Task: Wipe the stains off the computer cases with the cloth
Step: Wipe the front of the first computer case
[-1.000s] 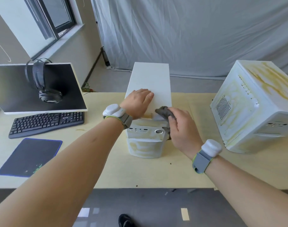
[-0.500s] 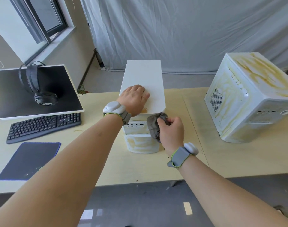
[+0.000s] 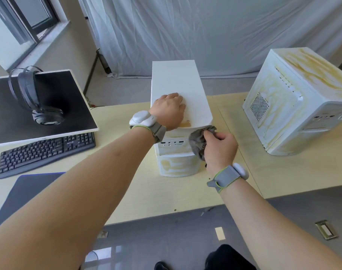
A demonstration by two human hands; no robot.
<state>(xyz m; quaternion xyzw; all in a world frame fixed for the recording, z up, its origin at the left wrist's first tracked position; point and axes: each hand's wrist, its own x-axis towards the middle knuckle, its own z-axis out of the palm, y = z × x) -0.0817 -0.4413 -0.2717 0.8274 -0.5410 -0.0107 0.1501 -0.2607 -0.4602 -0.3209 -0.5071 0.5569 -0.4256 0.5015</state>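
Note:
A slim white computer case (image 3: 178, 82) stands in the middle of the desk, its top mostly clean with a small yellow stain by the front edge and yellow smears low on its front panel. My left hand (image 3: 169, 110) rests flat on the top of this case. My right hand (image 3: 219, 147) grips a crumpled grey cloth (image 3: 198, 141) and holds it against the case's front right corner. A larger white case (image 3: 300, 114) with heavy yellow stains on its top and side stands at the right.
At the left stand a monitor (image 3: 49, 98) with headphones (image 3: 39, 98) hung over it, a black keyboard (image 3: 43, 151) and a dark mouse pad (image 3: 28, 193). The pale wooden desk (image 3: 283, 172) ends near me. A white curtain hangs behind.
My right hand carried the cloth from the case's top front edge down to its front right corner. My left hand stayed on the top. The view shifted.

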